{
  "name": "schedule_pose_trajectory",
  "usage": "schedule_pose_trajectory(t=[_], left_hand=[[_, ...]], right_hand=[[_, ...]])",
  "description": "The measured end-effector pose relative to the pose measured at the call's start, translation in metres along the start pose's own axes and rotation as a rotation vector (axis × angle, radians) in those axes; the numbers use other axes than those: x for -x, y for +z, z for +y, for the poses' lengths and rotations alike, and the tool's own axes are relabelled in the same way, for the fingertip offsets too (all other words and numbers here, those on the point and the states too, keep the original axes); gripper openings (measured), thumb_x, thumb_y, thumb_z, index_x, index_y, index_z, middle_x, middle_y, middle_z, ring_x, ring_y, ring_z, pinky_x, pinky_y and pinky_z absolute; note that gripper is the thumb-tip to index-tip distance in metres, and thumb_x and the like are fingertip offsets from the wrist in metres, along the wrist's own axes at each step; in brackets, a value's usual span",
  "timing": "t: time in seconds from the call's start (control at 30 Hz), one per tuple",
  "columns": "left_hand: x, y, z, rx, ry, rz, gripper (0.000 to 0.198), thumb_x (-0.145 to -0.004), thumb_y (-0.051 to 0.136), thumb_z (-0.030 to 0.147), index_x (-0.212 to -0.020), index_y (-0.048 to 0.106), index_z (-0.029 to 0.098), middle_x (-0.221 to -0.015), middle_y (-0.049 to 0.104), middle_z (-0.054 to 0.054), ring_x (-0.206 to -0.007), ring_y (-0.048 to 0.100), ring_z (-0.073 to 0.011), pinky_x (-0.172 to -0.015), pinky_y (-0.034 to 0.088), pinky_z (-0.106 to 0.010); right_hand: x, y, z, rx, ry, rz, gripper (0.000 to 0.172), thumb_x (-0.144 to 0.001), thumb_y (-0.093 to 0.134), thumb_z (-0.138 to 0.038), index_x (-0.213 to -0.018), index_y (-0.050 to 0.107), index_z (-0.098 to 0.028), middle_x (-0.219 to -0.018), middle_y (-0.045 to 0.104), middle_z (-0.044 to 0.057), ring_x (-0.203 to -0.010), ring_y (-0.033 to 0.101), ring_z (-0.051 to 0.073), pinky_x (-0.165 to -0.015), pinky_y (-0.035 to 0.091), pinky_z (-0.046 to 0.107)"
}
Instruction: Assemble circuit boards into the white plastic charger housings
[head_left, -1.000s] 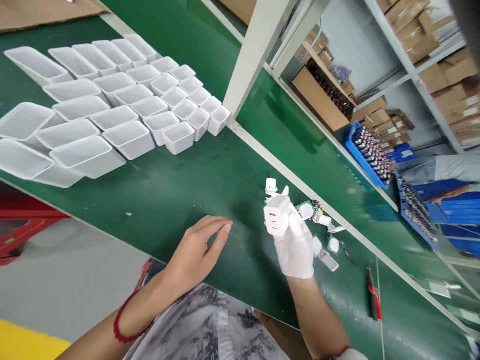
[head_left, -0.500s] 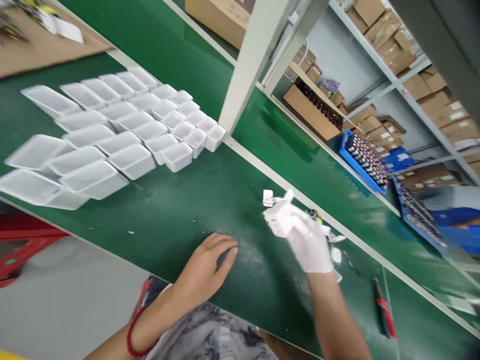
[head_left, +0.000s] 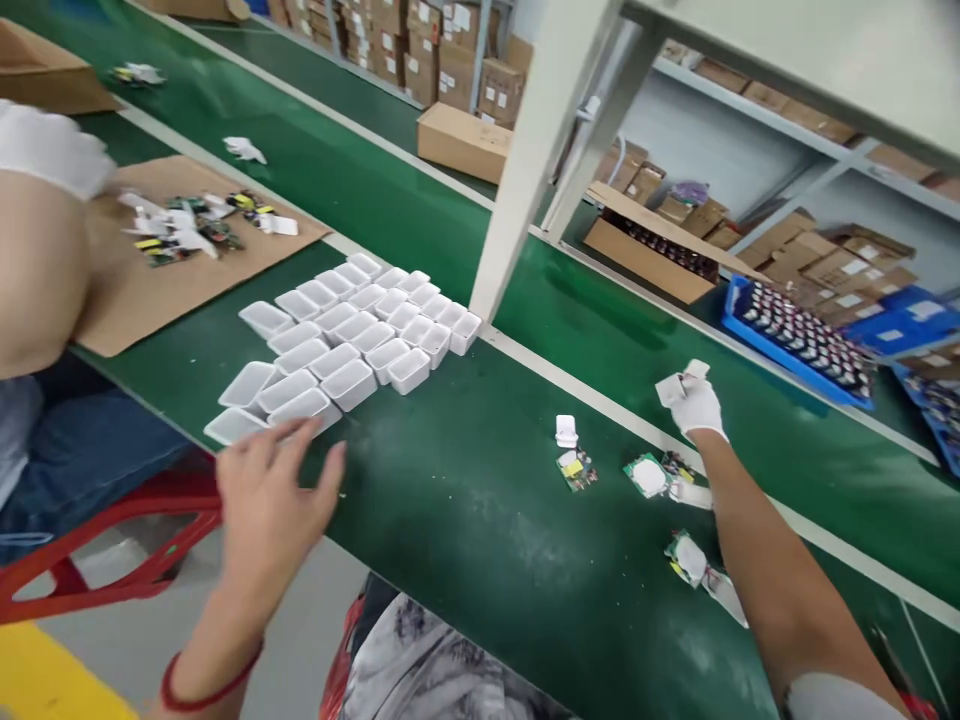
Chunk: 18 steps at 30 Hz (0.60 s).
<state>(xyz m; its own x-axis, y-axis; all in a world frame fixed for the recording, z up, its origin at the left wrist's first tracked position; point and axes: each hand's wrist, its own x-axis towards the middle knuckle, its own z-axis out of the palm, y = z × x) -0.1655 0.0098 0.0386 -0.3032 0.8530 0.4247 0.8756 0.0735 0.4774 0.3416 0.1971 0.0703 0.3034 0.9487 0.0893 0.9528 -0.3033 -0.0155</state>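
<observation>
My left hand (head_left: pixel 271 495), bare with a red cord at the wrist, is open over the near edge of the white plastic cases (head_left: pixel 351 383). Its fingertips overlap the nearest case in view; contact is uncertain. The cases stand in close rows, open side up. On the far right, my right hand (head_left: pixel 699 410) wears a white glove and reaches over the green belt, closed on a small white plastic case (head_left: pixel 670 391) with a white flap beside it. Nearer me lie green circuit boards (head_left: pixel 648 476) with white plastic pieces attached.
At the left, a co-worker's gloved hand (head_left: pixel 56 150) is beside a cardboard sheet (head_left: pixel 202 290) bearing several circuit boards. A pale metal post (head_left: pixel 517 170) rises behind the cases. Blue trays (head_left: pixel 795 345) of small parts stand beyond the belt. A red stool (head_left: pixel 112 545) is below left.
My view has swung left. My left hand has moved from the bench middle to the cases, its fingers spreading. My right hand has carried the white case outward over the belt, uncovering circuit boards.
</observation>
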Motion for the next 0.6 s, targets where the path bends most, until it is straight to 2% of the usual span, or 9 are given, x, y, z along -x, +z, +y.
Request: schedule_pose_trajectory(t=[0.1,0.17,0.23,0.3,0.37,0.43,0.5,0.6], left_hand=[[-0.014,-0.003,-0.019,-0.119,0.010,-0.034,0.024,-0.081,0.064,0.031,-0.100,0.070,0.020,-0.106,0.069,-0.011,-0.121,0.051,-0.0466,-0.096,0.040,-0.066],[-0.020,-0.003,-0.019,-0.135,0.049,-0.078,0.018,-0.082,0.059,0.029,-0.094,0.070,0.021,-0.097,0.069,-0.008,-0.124,0.049,-0.0459,-0.098,0.039,-0.064],[-0.022,-0.002,-0.015,-0.146,0.090,-0.122,0.015,-0.085,0.054,0.028,-0.090,0.067,0.022,-0.090,0.065,-0.005,-0.122,0.051,-0.0413,-0.101,0.036,-0.059],[-0.021,0.001,-0.007,-0.156,0.116,-0.087,0.010,-0.085,0.055,0.027,-0.086,0.063,0.022,-0.085,0.061,-0.003,-0.114,0.055,-0.0371,-0.103,0.036,-0.058],[-0.017,0.004,0.003,-0.162,0.166,-0.056,0.006,-0.083,0.059,0.027,-0.084,0.061,0.021,-0.083,0.058,-0.004,-0.108,0.057,-0.0365,-0.100,0.038,-0.059],[-0.010,0.008,0.019,-0.135,0.246,-0.041,0.008,-0.081,0.063,0.027,-0.080,0.060,0.020,-0.082,0.058,-0.006,-0.098,0.058,-0.0353,-0.095,0.041,-0.058],[0.002,0.015,0.042,-0.065,0.336,-0.066,0.010,-0.081,0.065,0.027,-0.076,0.057,0.021,-0.081,0.060,-0.008,-0.089,0.058,-0.0318,-0.090,0.043,-0.056],[0.025,0.029,0.084,0.062,0.447,-0.185,0.010,-0.082,0.065,0.023,-0.076,0.056,0.022,-0.084,0.062,-0.009,-0.091,0.054,-0.0310,-0.088,0.042,-0.052]], right_hand=[[0.009,-0.005,0.004,0.056,0.149,-0.027,0.040,-0.093,0.056,-0.035,-0.117,0.064,-0.004,-0.110,0.064,0.024,-0.100,0.066,0.032,-0.082,0.053,0.045],[0.031,-0.012,-0.002,0.061,0.145,-0.014,0.047,-0.093,0.054,-0.038,-0.123,0.062,-0.003,-0.116,0.062,0.029,-0.107,0.063,0.037,-0.086,0.050,0.046],[0.065,-0.018,-0.017,0.023,0.009,-0.032,0.048,-0.093,0.052,-0.044,-0.134,0.057,-0.019,-0.122,0.064,0.017,-0.111,0.062,0.031,-0.090,0.049,0.039],[0.104,-0.021,-0.038,-0.044,-0.315,-0.149,0.050,-0.093,0.049,-0.048,-0.136,0.055,-0.024,-0.120,0.067,0.013,-0.106,0.064,0.028,-0.089,0.049,0.037],[0.137,-0.018,-0.061,0.004,-0.475,-0.258,0.058,-0.090,0.051,-0.056,-0.136,0.055,-0.022,-0.110,0.069,0.014,-0.099,0.065,0.031,-0.083,0.050,0.040],[0.157,-0.011,-0.078,0.040,-0.472,-0.324,0.066,-0.082,0.060,-0.061,-0.132,0.057,-0.018,-0.101,0.068,0.016,-0.092,0.065,0.033,-0.076,0.049,0.041],[0.161,-0.004,-0.088,0.026,-0.439,-0.364,0.069,-0.076,0.068,-0.059,-0.128,0.057,-0.016,-0.098,0.068,0.016,-0.088,0.065,0.033,-0.072,0.048,0.038],[0.152,0.000,-0.088,-0.039,-0.413,-0.416,0.060,-0.074,0.072,-0.048,-0.124,0.058,-0.018,-0.099,0.068,0.014,-0.082,0.066,0.028,-0.068,0.046,0.034]])
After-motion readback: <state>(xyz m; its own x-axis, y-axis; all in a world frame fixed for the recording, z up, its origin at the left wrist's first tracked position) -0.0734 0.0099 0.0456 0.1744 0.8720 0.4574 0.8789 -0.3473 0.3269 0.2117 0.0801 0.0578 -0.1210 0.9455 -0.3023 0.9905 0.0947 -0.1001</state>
